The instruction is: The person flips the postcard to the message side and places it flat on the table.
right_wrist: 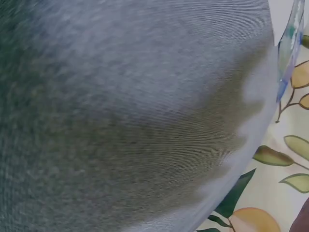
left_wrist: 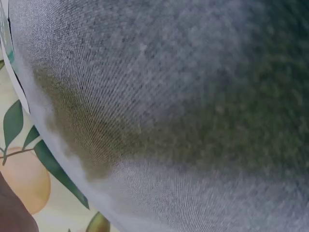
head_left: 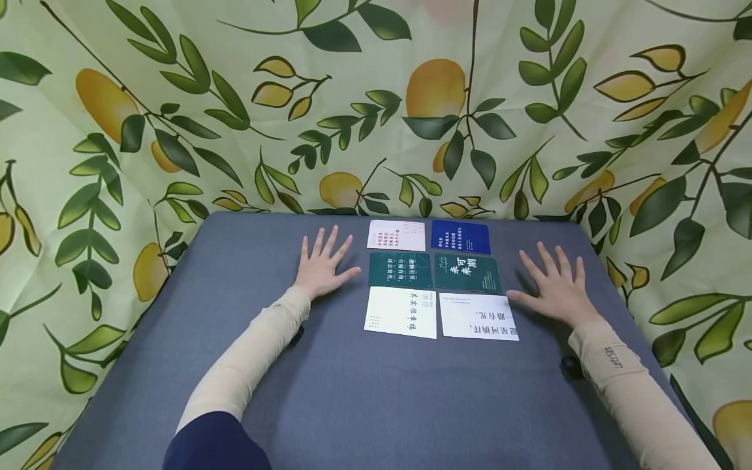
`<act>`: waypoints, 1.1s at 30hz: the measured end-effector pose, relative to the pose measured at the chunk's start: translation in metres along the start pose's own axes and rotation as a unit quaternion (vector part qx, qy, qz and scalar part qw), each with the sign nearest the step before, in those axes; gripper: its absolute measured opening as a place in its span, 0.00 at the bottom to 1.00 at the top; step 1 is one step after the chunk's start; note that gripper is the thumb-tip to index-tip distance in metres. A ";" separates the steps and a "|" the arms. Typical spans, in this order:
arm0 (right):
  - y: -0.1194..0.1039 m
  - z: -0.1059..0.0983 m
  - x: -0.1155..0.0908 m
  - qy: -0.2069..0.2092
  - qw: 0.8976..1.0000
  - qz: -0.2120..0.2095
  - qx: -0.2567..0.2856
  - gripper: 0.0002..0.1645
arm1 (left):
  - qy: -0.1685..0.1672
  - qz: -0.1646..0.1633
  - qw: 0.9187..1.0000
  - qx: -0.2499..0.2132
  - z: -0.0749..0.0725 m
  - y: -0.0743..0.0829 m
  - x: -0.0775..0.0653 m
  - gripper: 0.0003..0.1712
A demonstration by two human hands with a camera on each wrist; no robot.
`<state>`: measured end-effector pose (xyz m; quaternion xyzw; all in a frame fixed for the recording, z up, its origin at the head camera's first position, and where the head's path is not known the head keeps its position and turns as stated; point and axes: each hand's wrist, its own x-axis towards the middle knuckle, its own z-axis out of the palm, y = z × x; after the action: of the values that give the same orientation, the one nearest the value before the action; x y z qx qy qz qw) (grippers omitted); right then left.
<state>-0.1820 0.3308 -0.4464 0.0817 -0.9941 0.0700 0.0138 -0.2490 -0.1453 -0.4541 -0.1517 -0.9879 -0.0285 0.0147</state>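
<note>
Several printed cards lie in two columns on the table, in the head view. At the back are a pale pink card [head_left: 396,235] and a blue card [head_left: 461,237]. Two dark green cards, one left [head_left: 400,270] and one right [head_left: 467,272], form the middle row. Nearest me are two white cards, left [head_left: 390,312] and right [head_left: 477,317]. My left hand [head_left: 322,266] rests with fingers spread, left of the cards, holding nothing. On the other side, my right hand [head_left: 555,287] is spread too, its thumb tip close to the right white card.
A grey-blue cloth covers the table [head_left: 352,398]. Behind and at both sides hangs a curtain [head_left: 364,72] printed with leaves and yellow fruit. Both wrist views show mostly shadowed table cloth, with the curtain past its edge.
</note>
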 end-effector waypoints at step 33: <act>-0.109 -0.060 0.077 0.077 0.957 -0.006 0.280 0.28 | 0.071 -0.056 0.965 -0.247 -0.068 0.019 0.035 0.29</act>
<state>-0.2392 0.2206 -0.3689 0.0830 -0.9301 0.3516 0.0669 -0.2750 -0.1208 -0.3837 -0.0929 -0.9536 -0.2829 0.0453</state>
